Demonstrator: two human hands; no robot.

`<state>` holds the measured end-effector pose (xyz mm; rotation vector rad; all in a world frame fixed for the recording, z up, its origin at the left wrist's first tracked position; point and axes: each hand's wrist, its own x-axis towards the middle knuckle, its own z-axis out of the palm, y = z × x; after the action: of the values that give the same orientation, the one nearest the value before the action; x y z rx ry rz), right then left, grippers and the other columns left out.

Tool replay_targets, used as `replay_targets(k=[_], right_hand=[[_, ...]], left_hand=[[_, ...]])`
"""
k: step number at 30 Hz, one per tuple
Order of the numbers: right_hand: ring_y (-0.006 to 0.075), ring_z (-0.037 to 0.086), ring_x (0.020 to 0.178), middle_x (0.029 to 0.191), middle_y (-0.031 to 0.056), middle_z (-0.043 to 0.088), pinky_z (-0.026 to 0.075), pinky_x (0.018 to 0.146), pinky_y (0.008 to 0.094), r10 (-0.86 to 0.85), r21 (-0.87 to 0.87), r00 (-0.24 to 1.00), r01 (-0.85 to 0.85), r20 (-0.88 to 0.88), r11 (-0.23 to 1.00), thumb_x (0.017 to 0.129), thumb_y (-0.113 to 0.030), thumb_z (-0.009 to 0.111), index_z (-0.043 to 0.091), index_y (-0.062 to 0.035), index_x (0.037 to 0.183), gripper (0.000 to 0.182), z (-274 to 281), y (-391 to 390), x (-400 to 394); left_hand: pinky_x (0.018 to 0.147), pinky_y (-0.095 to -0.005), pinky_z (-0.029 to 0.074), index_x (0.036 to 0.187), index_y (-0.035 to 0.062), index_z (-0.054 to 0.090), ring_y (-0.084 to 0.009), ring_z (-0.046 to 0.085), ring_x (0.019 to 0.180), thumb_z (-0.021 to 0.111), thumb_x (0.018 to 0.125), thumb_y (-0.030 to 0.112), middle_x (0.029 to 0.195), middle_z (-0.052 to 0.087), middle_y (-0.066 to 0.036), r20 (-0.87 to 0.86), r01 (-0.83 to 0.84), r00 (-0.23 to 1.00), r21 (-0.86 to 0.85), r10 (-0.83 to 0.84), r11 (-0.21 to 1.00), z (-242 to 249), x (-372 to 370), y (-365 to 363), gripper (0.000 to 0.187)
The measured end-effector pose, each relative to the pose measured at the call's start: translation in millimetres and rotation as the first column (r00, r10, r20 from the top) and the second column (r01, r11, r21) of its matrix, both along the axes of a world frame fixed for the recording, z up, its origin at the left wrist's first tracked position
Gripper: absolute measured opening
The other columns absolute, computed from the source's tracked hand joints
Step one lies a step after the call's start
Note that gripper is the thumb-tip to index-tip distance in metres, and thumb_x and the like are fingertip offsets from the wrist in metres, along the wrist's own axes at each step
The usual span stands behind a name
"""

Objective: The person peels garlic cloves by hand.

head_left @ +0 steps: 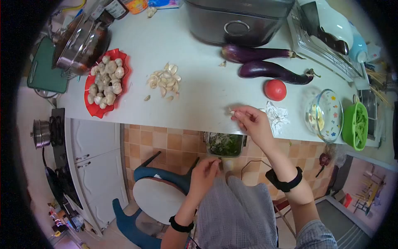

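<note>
Just above the counter's front edge, my right hand (252,121) is closed in a pinch on a small whitish piece (232,112). It looks like garlic, though the fingertips partly cover it. My left hand (205,176) hangs lower, in front of the counter, with its fingers pressed together. What they hold, if anything, is hidden. Below and between the hands is a bin (225,145) with green scraps and pale peelings inside. Loose garlic cloves (164,80) lie in a pile on the counter, and whole garlic bulbs (108,79) fill a red plate (92,108) at the left.
Two eggplants (273,71), a tomato (275,90) and crumpled white paper (277,118) lie to the right. Beyond them stand a glass bowl (331,120) and a green basket (352,135). A knife (333,43) rests by the dish rack. A stool (159,199) is below left.
</note>
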<state>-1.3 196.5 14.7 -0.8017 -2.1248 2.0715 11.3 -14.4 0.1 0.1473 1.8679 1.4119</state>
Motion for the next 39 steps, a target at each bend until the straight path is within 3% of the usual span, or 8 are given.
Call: replay_targets(k=[1,7,14,18,19,24,35,39], right_hand=[[0.0070,0.049,0.060,0.073,0.0030,0.059,0.042,0.057,0.0200,-0.029,-0.221,0.998,0.040,0.053,0.974,0.082,-0.013,0.054,0.059,-0.0018,0.090,0.014,2.5,-2.6,0.9],[0.0068,0.052,0.065,0.075,0.0027,0.058,0.043,0.060,0.0200,0.112,-0.510,0.993,-0.074,0.044,0.857,0.083,-0.015,0.054,0.058,0.0004,0.089,0.017,11.0,-32.8,27.8],[0.0087,0.055,0.072,0.081,0.0047,0.060,0.045,0.065,0.0212,0.125,-0.618,0.992,-0.077,0.034,0.783,0.084,-0.015,0.052,0.059,0.0004,0.093,0.019,6.9,-54.7,49.1],[0.0102,0.057,0.075,0.083,0.0060,0.061,0.046,0.067,0.0221,0.088,-0.687,0.996,-0.067,-0.005,0.723,0.084,-0.015,0.052,0.058,0.0011,0.098,0.022,9.0,-57.8,52.7],[0.0102,0.057,0.075,0.083,0.0060,0.061,0.046,0.067,0.0221,0.083,-0.690,0.997,-0.063,-0.004,0.721,0.084,-0.015,0.052,0.058,0.0011,0.098,0.022,10.2,-58.6,53.3],[0.0107,0.058,0.071,0.084,0.0074,0.061,0.047,0.065,0.0228,0.151,-0.447,0.988,-0.154,-0.042,0.881,0.084,-0.011,0.052,0.057,0.0038,0.098,0.021,8.1,-57.2,58.0],[0.0083,0.056,0.067,0.076,0.0052,0.059,0.046,0.060,0.0200,0.077,-0.386,0.997,-0.062,0.024,0.921,0.081,-0.004,0.053,0.056,0.0023,0.085,0.008,2.0,-62.2,65.8],[0.0085,0.057,0.068,0.076,0.0048,0.059,0.046,0.061,0.0204,0.003,-0.386,1.000,0.009,0.031,0.922,0.081,-0.006,0.054,0.057,0.0029,0.086,0.010,1.9,-68.0,64.0]], left_hand=[[0.059,-0.0210,0.043,0.096,0.0004,0.052,-0.0083,0.053,0.065,0.050,0.084,0.011,0.070,0.054,-0.004,0.008,-0.040,0.999,0.023,0.040,0.999,7.2,-3.9,4.7,0.016],[0.065,-0.0210,0.044,0.093,0.0003,0.056,-0.0090,0.053,0.070,0.051,0.082,0.007,0.084,0.058,-0.003,-0.068,-0.352,0.925,0.216,0.374,0.911,33.0,-19.2,30.5,0.013],[0.068,-0.0217,0.045,0.089,0.0000,0.057,-0.0112,0.054,0.076,0.051,0.081,0.003,0.085,0.058,-0.004,-0.074,-0.255,0.952,0.351,0.298,0.901,27.5,-15.6,26.6,0.010],[0.067,-0.0214,0.044,0.084,-0.0019,0.058,-0.0100,0.053,0.073,0.051,0.083,0.007,0.081,0.058,-0.005,0.266,-0.413,0.899,0.247,0.349,0.877,33.0,-17.0,27.5,0.011],[0.066,-0.0204,0.042,0.083,-0.0024,0.059,-0.0078,0.052,0.070,0.052,0.083,0.009,0.077,0.058,-0.003,0.400,-0.509,0.826,0.229,0.396,0.830,33.4,-16.3,28.4,0.013],[0.065,-0.0226,0.045,0.084,-0.0013,0.059,-0.0104,0.054,0.071,0.051,0.084,0.012,0.083,0.059,-0.006,0.411,-0.484,0.838,0.259,0.358,0.836,21.8,-11.7,24.4,0.016],[0.063,-0.0251,0.046,0.083,-0.0023,0.058,-0.0135,0.056,0.071,0.048,0.086,0.013,0.086,0.058,-0.009,0.466,-0.454,0.833,0.269,0.298,0.849,14.0,-3.7,25.1,0.018],[0.064,-0.0260,0.046,0.087,-0.0012,0.055,-0.0124,0.054,0.071,0.046,0.087,0.014,0.084,0.057,-0.006,0.604,-0.559,0.731,0.261,0.319,0.787,13.1,-2.8,24.8,0.018]])
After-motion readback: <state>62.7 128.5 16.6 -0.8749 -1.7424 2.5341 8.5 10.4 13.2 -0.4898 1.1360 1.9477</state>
